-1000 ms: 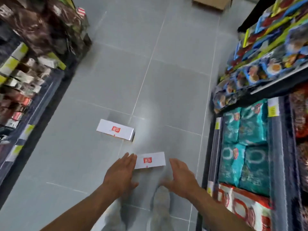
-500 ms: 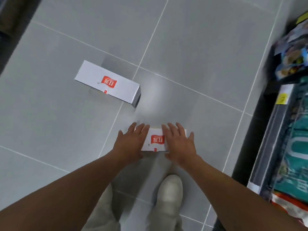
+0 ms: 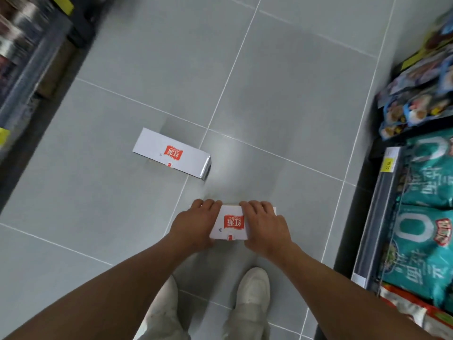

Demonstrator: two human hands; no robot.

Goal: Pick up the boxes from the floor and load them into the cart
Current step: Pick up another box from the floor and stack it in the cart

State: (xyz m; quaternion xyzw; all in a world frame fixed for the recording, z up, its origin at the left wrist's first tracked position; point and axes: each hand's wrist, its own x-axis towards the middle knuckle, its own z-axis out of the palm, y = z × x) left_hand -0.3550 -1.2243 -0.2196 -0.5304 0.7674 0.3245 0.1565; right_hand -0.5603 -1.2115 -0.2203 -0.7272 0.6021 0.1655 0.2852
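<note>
White carton, red logo panel printed on top with white characters, small red tab at the near edge: that's the near box [image 3: 231, 225], long and flat, sitting low over the grey tiled floor [image 3: 282, 82] just ahead of the person's white shoe [image 3: 253, 288]. Can't tell whether it's touching the tile or already lifted. Left hand [image 3: 193, 227] clamps its left end, fingers curled over the far edge; right hand [image 3: 266, 229] clamps the right end the same way, fingers wrapped over the top and far edge. Both hands closed on the box, only the middle with the logo showing between them. Second box [image 3: 171, 153], same white carton and red logo, lies flat on the floor further out and to the left, angled, silvery end face toward the right, well apart from the hands. Shelf [image 3: 382, 217] with teal bags [image 3: 421, 244] on the right, yellow price tag [image 3: 387, 165] on its rail. Left shelving [image 3: 29, 57] is blurred.
</note>
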